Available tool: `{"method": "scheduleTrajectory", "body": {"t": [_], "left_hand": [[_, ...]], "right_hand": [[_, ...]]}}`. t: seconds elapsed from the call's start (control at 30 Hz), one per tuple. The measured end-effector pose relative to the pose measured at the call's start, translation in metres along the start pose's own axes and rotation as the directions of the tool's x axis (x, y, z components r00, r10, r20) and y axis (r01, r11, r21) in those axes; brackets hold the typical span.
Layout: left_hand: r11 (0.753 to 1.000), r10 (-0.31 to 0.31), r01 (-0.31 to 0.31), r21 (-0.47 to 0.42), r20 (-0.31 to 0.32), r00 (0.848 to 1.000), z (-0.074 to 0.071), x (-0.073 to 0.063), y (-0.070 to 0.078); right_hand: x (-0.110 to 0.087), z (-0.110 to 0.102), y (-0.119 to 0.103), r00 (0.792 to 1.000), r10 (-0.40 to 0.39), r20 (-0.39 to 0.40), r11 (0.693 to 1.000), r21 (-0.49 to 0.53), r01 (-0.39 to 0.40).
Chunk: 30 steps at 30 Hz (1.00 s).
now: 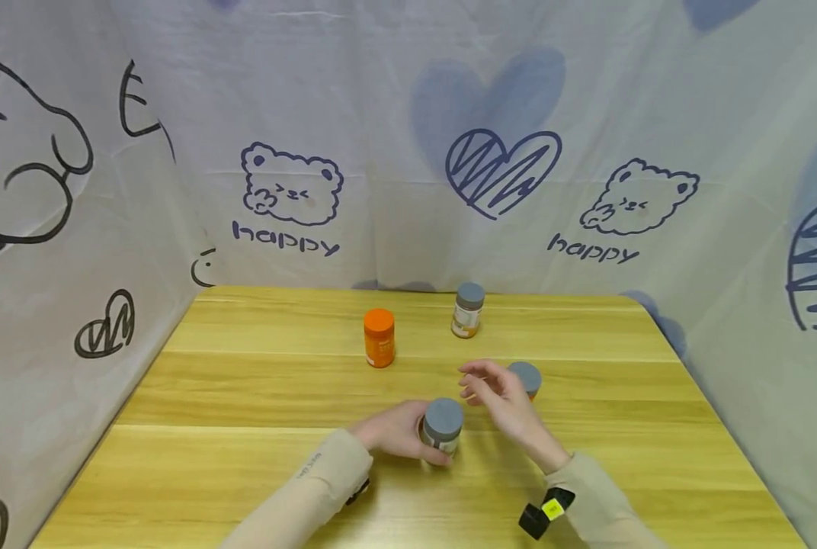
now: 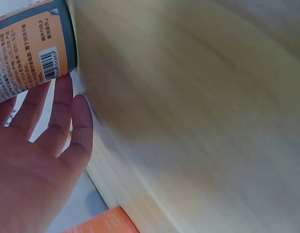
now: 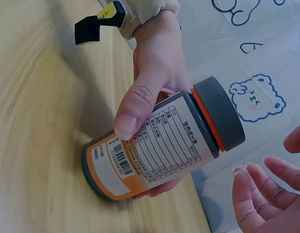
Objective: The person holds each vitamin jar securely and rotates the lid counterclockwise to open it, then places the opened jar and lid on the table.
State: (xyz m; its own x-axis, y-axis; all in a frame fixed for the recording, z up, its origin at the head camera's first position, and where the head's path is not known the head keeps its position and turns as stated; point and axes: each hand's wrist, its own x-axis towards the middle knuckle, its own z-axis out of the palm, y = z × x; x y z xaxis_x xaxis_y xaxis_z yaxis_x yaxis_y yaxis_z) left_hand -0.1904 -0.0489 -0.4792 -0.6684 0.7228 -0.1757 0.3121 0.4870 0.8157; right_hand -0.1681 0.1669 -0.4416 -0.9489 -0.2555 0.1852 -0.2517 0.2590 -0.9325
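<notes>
My left hand [image 1: 400, 429] grips a supplement bottle [image 1: 443, 421] with a grey lid, near the table's middle. In the right wrist view the thumb lies across the bottle's white and orange label [image 3: 157, 145], with fingertips showing on the far side. A barcode also shows on the bottle [image 2: 31, 51] in the left wrist view. To its right, my right hand [image 1: 510, 404] holds nothing, its fingers loosely bent and apart from the bottle. Behind that hand, partly hidden by it, is a second grey-lidded bottle [image 1: 526, 377].
An orange bottle [image 1: 379, 339] with an orange lid stands farther back, left of centre. Another grey-lidded bottle [image 1: 466, 311] is upright near the back edge of the wooden table [image 1: 244, 381]. Printed white cloth [image 1: 395, 99] hangs behind and at both sides.
</notes>
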Motion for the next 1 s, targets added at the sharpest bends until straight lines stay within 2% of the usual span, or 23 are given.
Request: {"method": "scheduleTrajectory", "body": {"t": [0.3,0.47,0.6,0.73,0.87,1.0], "left_hand": [[0.999,0.009,-0.007,0.032,-0.077,0.997,-0.015,-0.02,-0.022],[1.0,-0.002,0.006,0.024,-0.153,0.988,-0.023,-0.034,-0.035],[0.999,-0.014,0.02,0.028,-0.201,0.979,-0.029,-0.044,-0.04],[0.998,-0.018,0.031,0.048,-0.249,0.968,-0.032,-0.051,-0.04],[0.996,0.0,0.027,0.087,-0.299,0.954,-0.032,-0.055,-0.04],[0.995,0.034,0.0,0.099,-0.34,0.94,-0.031,-0.056,-0.041]], "right_hand": [[0.004,0.015,-0.001,0.994,0.103,0.038,0.989,0.099,-0.107],[0.007,0.025,-0.006,0.976,0.205,0.067,0.954,0.207,-0.215],[0.012,0.033,-0.008,0.961,0.262,0.089,0.925,0.26,-0.276],[0.017,0.042,-0.008,0.953,0.285,0.101,0.912,0.277,-0.302],[0.022,0.051,-0.009,0.948,0.31,0.07,0.905,0.285,-0.316],[0.026,0.059,-0.008,0.956,0.293,0.018,0.931,0.223,-0.289]]}}
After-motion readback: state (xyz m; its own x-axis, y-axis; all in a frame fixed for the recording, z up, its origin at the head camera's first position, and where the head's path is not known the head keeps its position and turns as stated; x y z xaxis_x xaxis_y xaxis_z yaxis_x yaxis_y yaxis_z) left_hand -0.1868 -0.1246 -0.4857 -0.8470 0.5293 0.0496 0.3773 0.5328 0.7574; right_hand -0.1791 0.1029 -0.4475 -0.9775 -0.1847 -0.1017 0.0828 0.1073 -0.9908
